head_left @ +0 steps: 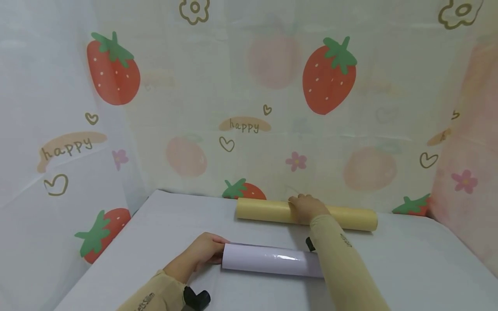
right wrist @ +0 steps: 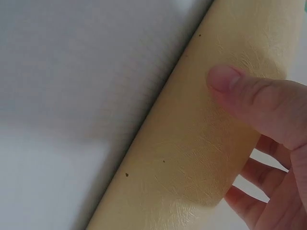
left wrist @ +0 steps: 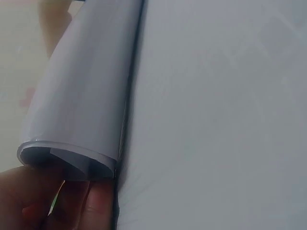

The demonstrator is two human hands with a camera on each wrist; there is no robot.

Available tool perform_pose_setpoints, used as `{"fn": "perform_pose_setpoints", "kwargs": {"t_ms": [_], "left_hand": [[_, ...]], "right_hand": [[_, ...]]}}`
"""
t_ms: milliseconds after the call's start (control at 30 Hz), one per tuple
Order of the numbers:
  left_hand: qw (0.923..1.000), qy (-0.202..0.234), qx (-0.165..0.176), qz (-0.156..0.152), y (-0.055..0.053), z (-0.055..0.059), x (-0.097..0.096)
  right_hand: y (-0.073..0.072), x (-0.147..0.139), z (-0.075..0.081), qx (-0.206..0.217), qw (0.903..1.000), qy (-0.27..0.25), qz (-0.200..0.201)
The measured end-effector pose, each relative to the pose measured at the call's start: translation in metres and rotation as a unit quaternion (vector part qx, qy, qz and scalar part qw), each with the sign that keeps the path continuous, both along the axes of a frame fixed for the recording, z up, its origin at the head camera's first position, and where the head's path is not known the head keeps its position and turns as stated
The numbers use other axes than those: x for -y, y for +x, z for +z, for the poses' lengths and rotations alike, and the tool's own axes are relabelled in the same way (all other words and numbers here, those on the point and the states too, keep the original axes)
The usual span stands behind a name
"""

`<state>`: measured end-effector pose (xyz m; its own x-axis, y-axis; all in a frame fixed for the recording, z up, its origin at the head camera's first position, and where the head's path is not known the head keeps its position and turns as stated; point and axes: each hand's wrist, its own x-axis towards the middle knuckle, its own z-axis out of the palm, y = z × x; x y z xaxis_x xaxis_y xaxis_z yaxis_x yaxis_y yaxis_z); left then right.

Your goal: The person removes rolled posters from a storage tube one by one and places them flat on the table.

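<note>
white roll (head_left: 268,261), tan roll (head_left: 352,218) — long axes left-right, near parallel — hands (head_left: 205,249) (head_left: 308,209) gripping one each

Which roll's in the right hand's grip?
The yellow roll, farther back, with the right hand gripping its middle. The lilac roll lies in front, the left hand at its end.

A near roll (head_left: 268,260) lies before a far roll (head_left: 350,219) on a table (head_left: 412,268); a left hand (head_left: 205,250) is at the near roll's left end, a right hand (head_left: 308,209) midway along the far roll; a right sleeve (head_left: 344,268) crosses above the near roll's right; behind everything, a sheet (head_left: 218,77).
</note>
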<state>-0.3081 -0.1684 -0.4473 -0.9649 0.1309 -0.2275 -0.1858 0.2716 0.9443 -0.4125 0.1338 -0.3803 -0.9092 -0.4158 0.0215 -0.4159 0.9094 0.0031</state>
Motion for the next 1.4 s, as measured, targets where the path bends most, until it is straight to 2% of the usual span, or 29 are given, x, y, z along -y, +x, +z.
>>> {"fn": "perform_pose_setpoints", "kwargs": {"t_ms": [300, 500, 700, 867, 967, 1267, 1400], "left_hand": [[0.9998, 0.014, 0.000, -0.010, 0.001, 0.002, 0.000], [0.9996, 0.023, 0.011, -0.016, 0.002, 0.004, 0.002], [0.9996, 0.020, 0.020, -0.010, 0.002, 0.006, 0.005], [0.9996, 0.006, 0.026, 0.008, 0.002, 0.006, 0.005], [0.9993, 0.008, 0.036, 0.008, 0.003, 0.007, 0.007], [0.9974, 0.048, 0.027, -0.046, 0.001, 0.007, 0.013], [0.9980, 0.032, 0.018, -0.052, 0.001, 0.008, 0.011]], "right_hand": [[0.001, -0.007, 0.015, 0.040, 0.9990, -0.015, -0.011], [0.001, -0.013, 0.022, 0.067, 0.9976, -0.020, -0.002], [0.005, -0.018, 0.028, 0.071, 0.9969, -0.032, 0.008], [0.006, -0.023, 0.030, 0.081, 0.9957, -0.045, 0.002], [0.006, -0.027, 0.032, 0.084, 0.9955, -0.044, -0.002], [0.014, -0.037, 0.043, 0.086, 0.9948, -0.052, -0.012], [0.015, -0.042, 0.046, 0.074, 0.9960, -0.049, -0.003]]}}
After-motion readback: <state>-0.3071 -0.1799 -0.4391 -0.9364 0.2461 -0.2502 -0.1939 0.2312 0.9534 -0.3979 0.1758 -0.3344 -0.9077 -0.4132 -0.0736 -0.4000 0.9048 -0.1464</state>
